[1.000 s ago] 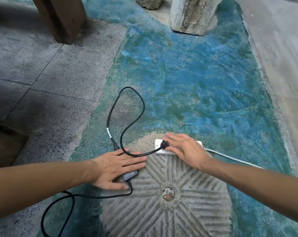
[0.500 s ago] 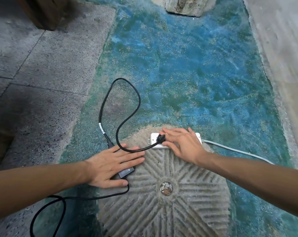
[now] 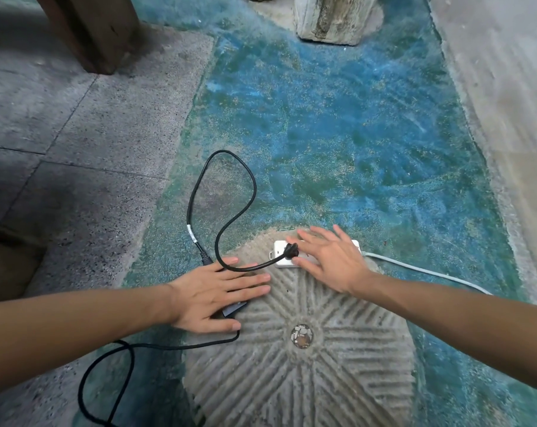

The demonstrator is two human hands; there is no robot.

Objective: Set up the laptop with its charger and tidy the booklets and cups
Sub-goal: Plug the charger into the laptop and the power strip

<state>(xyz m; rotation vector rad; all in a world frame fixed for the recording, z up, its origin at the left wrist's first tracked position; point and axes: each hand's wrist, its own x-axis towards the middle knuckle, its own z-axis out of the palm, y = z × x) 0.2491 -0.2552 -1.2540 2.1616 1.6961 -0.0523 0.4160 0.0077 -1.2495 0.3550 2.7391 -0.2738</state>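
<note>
A white power strip (image 3: pixel 280 256) lies at the far edge of a round grooved millstone (image 3: pixel 307 365). The charger's black plug (image 3: pixel 291 250) sits in the strip's left socket. My right hand (image 3: pixel 329 260) hovers over the strip with fingers spread, holding nothing. My left hand (image 3: pixel 218 291) lies flat, fingers together, on the charger's dark power brick (image 3: pixel 234 309), which peeks out under the fingers. The black charger cable (image 3: pixel 230 186) loops away over the floor and another length (image 3: pixel 107 365) runs toward me. No laptop, booklets or cups are in view.
The strip's white cord (image 3: pixel 421 271) trails right across the blue-green painted floor (image 3: pixel 338 134). A dark wooden post (image 3: pixel 91 29) stands at far left and a weathered stone block (image 3: pixel 332 16) at far centre. Grey paving slabs (image 3: pixel 76 134) lie to the left.
My right hand let go of the black plug, which stays in the power strip, and its fingers have spread open above it. The left hand has stayed on the brick.
</note>
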